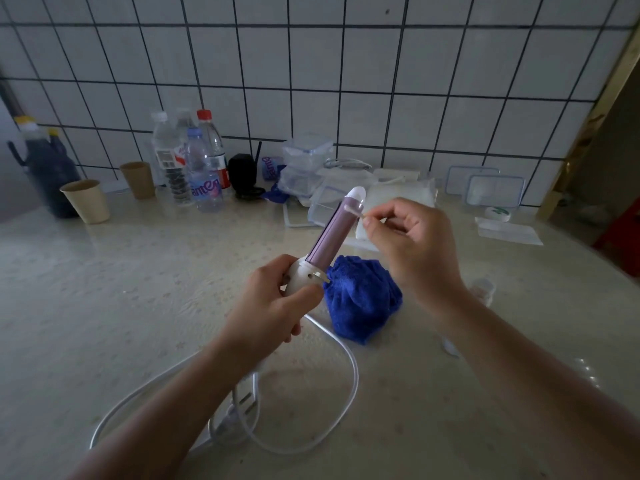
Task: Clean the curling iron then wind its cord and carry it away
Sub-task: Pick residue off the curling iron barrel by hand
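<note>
Clearly the left hand [277, 299] grips the curling iron [334, 230], the right hand [408, 244] pinches a swab [353, 211] — pressing hard could snap it.

curling iron [334, 228]: mauve barrel, white tip and handle. its cord [341, 344] white. towel [362, 299] by my iron deep blue. worktop [121, 289] pale beige, faint speckle. wall tiles [311, 64] white, dark grout grid. paper cups [86, 200] tan.

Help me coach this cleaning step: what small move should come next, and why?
Probably slide the cotton swab down the purple barrel of the curling iron, toward the handle. The right hand pinches the swab against the barrel just below its white tip, the left hand grips the handle, and the cord lies loose.
</note>
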### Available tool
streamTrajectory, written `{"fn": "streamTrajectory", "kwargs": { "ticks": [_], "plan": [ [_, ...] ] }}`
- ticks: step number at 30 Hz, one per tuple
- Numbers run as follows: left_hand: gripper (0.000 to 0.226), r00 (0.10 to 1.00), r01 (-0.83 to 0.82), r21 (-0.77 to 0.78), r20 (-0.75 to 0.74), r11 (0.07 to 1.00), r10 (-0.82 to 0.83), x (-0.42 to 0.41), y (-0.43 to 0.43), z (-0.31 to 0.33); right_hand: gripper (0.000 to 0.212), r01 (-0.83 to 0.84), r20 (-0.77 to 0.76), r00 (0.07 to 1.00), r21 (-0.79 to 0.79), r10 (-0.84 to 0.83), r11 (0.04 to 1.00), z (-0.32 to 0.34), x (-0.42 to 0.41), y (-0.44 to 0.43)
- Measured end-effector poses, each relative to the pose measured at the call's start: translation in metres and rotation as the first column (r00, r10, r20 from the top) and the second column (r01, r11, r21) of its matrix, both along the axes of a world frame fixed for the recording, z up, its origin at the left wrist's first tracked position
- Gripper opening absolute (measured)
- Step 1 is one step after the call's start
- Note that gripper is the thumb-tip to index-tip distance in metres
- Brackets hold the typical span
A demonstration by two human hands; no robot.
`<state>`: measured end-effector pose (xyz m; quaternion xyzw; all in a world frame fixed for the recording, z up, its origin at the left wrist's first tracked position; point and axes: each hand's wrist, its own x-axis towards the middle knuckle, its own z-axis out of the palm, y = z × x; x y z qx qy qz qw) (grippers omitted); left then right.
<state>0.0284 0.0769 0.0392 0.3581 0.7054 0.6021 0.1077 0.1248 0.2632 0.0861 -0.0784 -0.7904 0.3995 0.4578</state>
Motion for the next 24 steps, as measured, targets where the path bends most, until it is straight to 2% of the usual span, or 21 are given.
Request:
{"fn": "streamTrajectory", "kwargs": {
  "ticks": [3,5,8,11,14,16,20,24],
  "plan": [
    [0.018,1.000,-0.023,-0.008,0.016,1.000,0.023,-0.002,-0.001,0.000,0.016,-0.114,0.090,0.990,0.031,0.110,0.993,-0.013,-0.003,-0.016],
    [0.018,0.999,-0.026,-0.011,0.019,1.000,0.026,-0.003,-0.001,0.000,0.013,-0.127,0.131,0.984,0.040,0.121,0.991,-0.019,-0.005,-0.024],
    [0.015,1.000,-0.010,0.001,0.008,1.000,0.010,-0.002,-0.001,-0.001,0.012,-0.073,0.090,0.993,0.036,0.070,0.997,-0.011,-0.003,-0.018],
    [0.014,1.000,0.015,-0.011,-0.021,1.000,-0.015,0.000,-0.001,-0.002,0.013,0.055,0.019,0.998,0.016,-0.056,0.998,0.002,0.000,0.000],
    [0.014,0.999,0.029,-0.025,-0.026,0.999,-0.030,0.001,-0.001,-0.003,0.013,0.094,0.015,0.995,0.013,-0.094,0.995,0.003,0.001,0.004],
    [0.013,1.000,0.025,-0.020,-0.006,0.999,-0.025,0.000,-0.001,-0.003,0.015,0.066,0.043,0.997,0.027,-0.067,0.997,-0.001,0.000,-0.002],
    [0.017,0.999,-0.012,-0.007,0.033,1.000,0.012,-0.003,-0.002,-0.002,0.009,-0.109,0.177,0.979,0.058,0.097,0.992,-0.021,-0.002,-0.031],
    [0.025,0.999,-0.001,-0.022,0.042,1.000,0.002,-0.004,-0.002,0.000,0.007,-0.130,0.197,0.974,0.090,0.110,0.987,-0.022,-0.004,-0.036]
  ]
}}
